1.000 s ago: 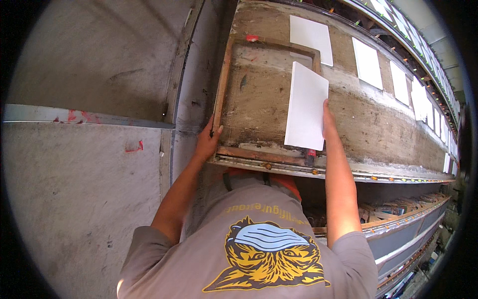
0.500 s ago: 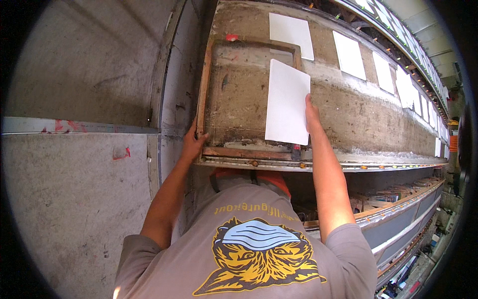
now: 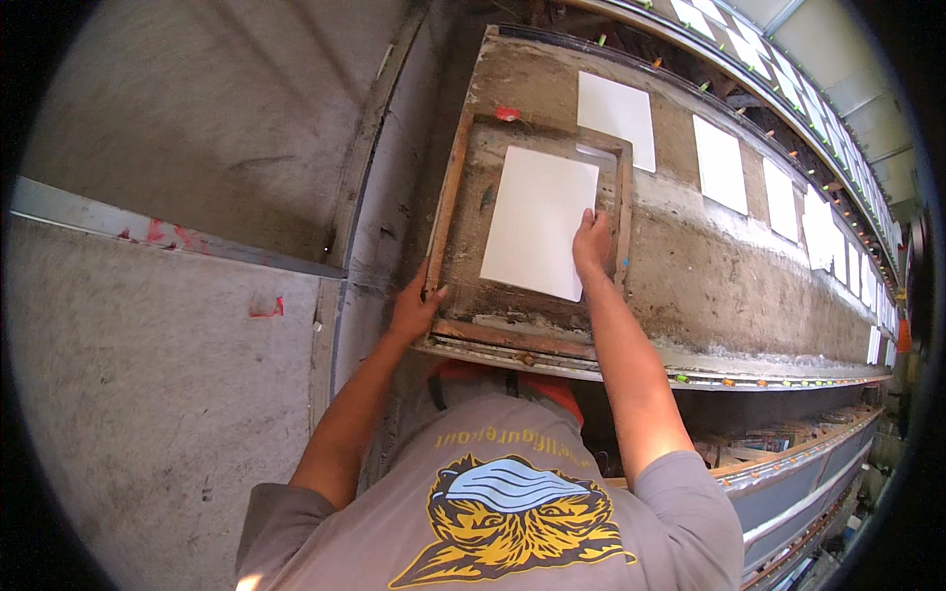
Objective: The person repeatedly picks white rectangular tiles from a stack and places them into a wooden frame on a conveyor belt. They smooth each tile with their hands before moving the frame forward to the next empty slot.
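A wooden screen frame (image 3: 514, 337) lies at the near left end of a long brown-stained table (image 3: 719, 286). Its near left corner is gripped by my left hand (image 3: 414, 310), thumb on top and fingers partly hidden at the outer side. Between thumb and fingers my right hand (image 3: 591, 241) pinches the right edge of a white rectangular sheet (image 3: 537, 222). That sheet is over the inside of the frame, slightly tilted; whether it touches the surface below I cannot tell.
Several white sheets, among them one sheet (image 3: 618, 113) just beyond the frame, lie in a row along the table. A red patch (image 3: 506, 114) is near the frame's far left corner. A concrete wall (image 3: 158, 364) stands left; another long table (image 3: 808, 492) runs at lower right.
My right hand has carried the white sheet leftward, from across the frame's right side to over its inside. My left hand stays on the frame's corner. The whole view has shifted and turned slightly.
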Demonstrator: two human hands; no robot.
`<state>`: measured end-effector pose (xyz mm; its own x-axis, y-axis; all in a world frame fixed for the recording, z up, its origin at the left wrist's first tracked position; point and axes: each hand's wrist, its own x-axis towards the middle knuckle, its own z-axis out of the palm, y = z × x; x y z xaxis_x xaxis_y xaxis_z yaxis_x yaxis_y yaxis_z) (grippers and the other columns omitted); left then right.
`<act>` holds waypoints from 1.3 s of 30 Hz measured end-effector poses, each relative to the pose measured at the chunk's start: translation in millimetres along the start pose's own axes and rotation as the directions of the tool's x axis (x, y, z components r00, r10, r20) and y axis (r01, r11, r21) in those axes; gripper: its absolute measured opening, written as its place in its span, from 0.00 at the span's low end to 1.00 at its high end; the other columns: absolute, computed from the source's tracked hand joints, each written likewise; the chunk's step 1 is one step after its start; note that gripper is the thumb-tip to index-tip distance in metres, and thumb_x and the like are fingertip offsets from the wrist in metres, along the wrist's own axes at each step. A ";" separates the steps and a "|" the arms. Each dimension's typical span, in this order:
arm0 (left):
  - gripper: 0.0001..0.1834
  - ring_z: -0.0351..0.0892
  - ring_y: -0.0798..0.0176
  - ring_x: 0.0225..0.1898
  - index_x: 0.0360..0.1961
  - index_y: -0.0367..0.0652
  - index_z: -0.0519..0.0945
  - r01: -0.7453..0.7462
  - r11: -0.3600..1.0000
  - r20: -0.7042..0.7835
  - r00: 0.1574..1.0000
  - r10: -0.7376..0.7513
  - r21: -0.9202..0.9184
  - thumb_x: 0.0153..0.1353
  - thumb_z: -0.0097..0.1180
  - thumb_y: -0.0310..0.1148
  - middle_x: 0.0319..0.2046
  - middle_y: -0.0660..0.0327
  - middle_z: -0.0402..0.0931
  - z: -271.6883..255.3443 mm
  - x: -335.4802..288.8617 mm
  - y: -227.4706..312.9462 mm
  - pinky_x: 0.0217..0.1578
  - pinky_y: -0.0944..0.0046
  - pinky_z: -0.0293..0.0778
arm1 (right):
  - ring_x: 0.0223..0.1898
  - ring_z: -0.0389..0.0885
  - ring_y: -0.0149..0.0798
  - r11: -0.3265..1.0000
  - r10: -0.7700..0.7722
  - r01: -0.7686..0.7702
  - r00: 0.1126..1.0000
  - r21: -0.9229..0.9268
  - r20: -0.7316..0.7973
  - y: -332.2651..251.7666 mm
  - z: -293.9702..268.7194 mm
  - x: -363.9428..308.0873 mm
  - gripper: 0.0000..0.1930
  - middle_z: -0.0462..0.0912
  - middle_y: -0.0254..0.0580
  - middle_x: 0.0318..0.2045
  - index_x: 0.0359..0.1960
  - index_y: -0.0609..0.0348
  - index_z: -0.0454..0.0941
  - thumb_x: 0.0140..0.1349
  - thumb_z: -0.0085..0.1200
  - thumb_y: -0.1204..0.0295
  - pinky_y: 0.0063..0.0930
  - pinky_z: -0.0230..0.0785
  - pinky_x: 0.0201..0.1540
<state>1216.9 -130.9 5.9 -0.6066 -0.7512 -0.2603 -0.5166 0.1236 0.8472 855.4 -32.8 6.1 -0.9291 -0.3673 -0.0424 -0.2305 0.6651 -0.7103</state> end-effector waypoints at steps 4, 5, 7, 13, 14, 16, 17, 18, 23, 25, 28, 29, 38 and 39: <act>0.42 0.71 0.45 0.69 0.78 0.46 0.56 -0.025 1.000 -0.002 1.000 0.025 0.006 0.69 0.61 0.42 0.69 0.42 0.68 0.7 -0.7 4.0 0.67 0.54 0.66 | 0.49 0.81 0.69 0.999 0.015 -0.014 1.000 -0.042 0.021 9.1 33.5 -8.0 0.21 0.83 0.65 0.47 0.54 0.60 0.72 0.77 0.43 0.54 0.62 0.70 0.51; 0.42 0.71 0.45 0.69 0.78 0.46 0.56 -0.025 1.000 0.003 1.000 0.025 -0.002 0.68 0.61 0.42 0.69 0.42 0.68 0.6 -0.3 3.9 0.67 0.54 0.66 | 0.49 0.81 0.69 0.998 0.029 -0.027 0.999 -0.061 0.033 4.6 35.5 -10.8 0.21 0.83 0.65 0.47 0.54 0.60 0.72 0.77 0.43 0.54 0.62 0.70 0.50; 0.42 0.70 0.44 0.70 0.78 0.46 0.56 0.008 1.000 0.013 1.000 -0.008 -0.026 0.68 0.61 0.42 0.69 0.41 0.68 -0.1 -0.5 3.8 0.68 0.54 0.65 | 0.49 0.81 0.69 0.993 0.061 -0.055 0.997 -0.101 0.055 -3.9 39.4 -16.9 0.21 0.83 0.66 0.47 0.54 0.59 0.72 0.77 0.43 0.54 0.63 0.70 0.49; 0.43 0.68 0.44 0.71 0.79 0.46 0.55 -0.002 1.000 0.006 1.000 0.002 -0.003 0.68 0.62 0.42 0.70 0.40 0.66 2.3 2.3 -5.2 0.69 0.54 0.63 | 0.47 0.82 0.69 0.989 0.061 -0.057 0.998 -0.136 0.027 -11.2 45.0 -26.9 0.21 0.84 0.65 0.45 0.55 0.59 0.71 0.77 0.42 0.53 0.63 0.71 0.49; 0.44 0.67 0.44 0.71 0.79 0.46 0.55 -0.005 1.000 0.005 1.000 0.005 -0.001 0.68 0.62 0.43 0.70 0.39 0.66 2.0 2.6 -4.2 0.69 0.54 0.63 | 0.47 0.82 0.69 0.986 0.075 -0.069 0.997 -0.150 0.036 -13.8 43.9 -28.2 0.21 0.84 0.64 0.45 0.55 0.58 0.71 0.77 0.41 0.53 0.63 0.71 0.49; 0.43 0.67 0.44 0.71 0.79 0.45 0.55 0.020 0.999 0.027 0.999 -0.019 -0.026 0.68 0.62 0.43 0.70 0.39 0.66 0.8 2.1 -2.7 0.69 0.54 0.63 | 0.47 0.83 0.68 0.980 0.103 -0.092 0.993 -0.177 0.054 -18.9 41.1 -30.3 0.21 0.85 0.63 0.45 0.56 0.58 0.71 0.77 0.41 0.53 0.63 0.71 0.49; 0.43 0.67 0.44 0.72 0.79 0.45 0.55 0.032 0.999 0.037 0.999 -0.031 -0.039 0.68 0.61 0.43 0.70 0.39 0.66 0.1 1.5 -1.1 0.69 0.54 0.63 | 0.48 0.83 0.67 0.975 0.124 -0.111 0.991 -0.191 0.057 -23.2 39.8 -31.9 0.21 0.85 0.62 0.46 0.56 0.57 0.72 0.77 0.41 0.53 0.62 0.72 0.49; 0.43 0.67 0.43 0.72 0.79 0.45 0.55 0.048 0.998 0.042 0.998 -0.046 -0.038 0.68 0.61 0.43 0.70 0.39 0.65 0.2 1.3 0.7 0.69 0.54 0.63 | 0.49 0.82 0.66 0.970 0.145 -0.130 0.988 -0.206 0.060 -28.3 38.3 -33.9 0.21 0.84 0.61 0.46 0.56 0.56 0.72 0.77 0.42 0.53 0.62 0.72 0.49; 0.44 0.65 0.43 0.72 0.79 0.47 0.54 0.047 0.999 0.027 0.999 -0.047 0.026 0.68 0.61 0.43 0.71 0.40 0.64 2.6 3.8 -3.2 0.70 0.53 0.62 | 0.55 0.78 0.61 0.927 0.046 -0.034 0.999 -0.374 0.023 -17.5 42.9 -33.4 0.21 0.78 0.55 0.55 0.58 0.53 0.72 0.76 0.45 0.52 0.58 0.73 0.53; 0.44 0.65 0.43 0.72 0.79 0.47 0.54 0.048 0.999 0.028 0.998 -0.048 0.004 0.68 0.61 0.43 0.72 0.40 0.63 2.5 3.9 -1.8 0.70 0.53 0.62 | 0.57 0.76 0.60 0.935 0.021 -0.004 0.999 -0.353 0.045 -12.9 42.1 -34.0 0.21 0.75 0.53 0.58 0.60 0.52 0.71 0.75 0.47 0.52 0.57 0.73 0.54; 0.44 0.64 0.43 0.73 0.79 0.47 0.55 0.044 0.998 0.041 0.998 -0.042 -0.041 0.68 0.61 0.44 0.72 0.40 0.63 2.3 4.3 -0.4 0.70 0.53 0.62 | 0.59 0.74 0.59 0.937 -0.006 0.009 1.000 -0.350 0.008 -7.0 45.4 -35.6 0.27 0.73 0.52 0.59 0.64 0.51 0.69 0.72 0.51 0.47 0.57 0.72 0.55; 0.44 0.64 0.43 0.73 0.79 0.47 0.55 0.045 0.997 0.043 0.998 -0.042 -0.058 0.68 0.61 0.44 0.72 0.40 0.63 2.0 3.7 -2.1 0.71 0.53 0.62 | 0.59 0.75 0.58 0.937 -0.016 0.018 1.000 -0.348 0.008 -10.2 44.1 -38.6 0.29 0.74 0.51 0.59 0.65 0.49 0.69 0.70 0.52 0.45 0.56 0.72 0.56; 0.43 0.66 0.45 0.72 0.78 0.45 0.56 0.013 0.998 0.024 1.000 -0.012 -0.059 0.68 0.61 0.43 0.71 0.41 0.65 4.2 4.1 -8.5 0.70 0.53 0.63 | 0.59 0.76 0.59 0.929 0.011 0.003 0.999 -0.370 0.036 -17.7 40.1 -43.9 0.40 0.72 0.52 0.59 0.71 0.40 0.66 0.62 0.57 0.36 0.56 0.73 0.55; 0.43 0.66 0.45 0.72 0.78 0.45 0.56 0.023 0.997 0.030 0.999 -0.021 -0.067 0.68 0.61 0.43 0.71 0.41 0.65 4.0 4.1 -7.0 0.70 0.53 0.63 | 0.58 0.76 0.59 0.928 0.009 0.004 0.999 -0.374 0.032 -16.1 41.1 -43.4 0.40 0.72 0.53 0.59 0.71 0.40 0.66 0.62 0.57 0.37 0.56 0.73 0.55</act>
<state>1215.6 -132.3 -2.9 -0.6130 -0.7341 -0.2919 -0.4888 0.0621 0.8702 911.4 -54.3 -9.6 -0.9216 -0.3817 -0.0708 -0.3252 0.8586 -0.3963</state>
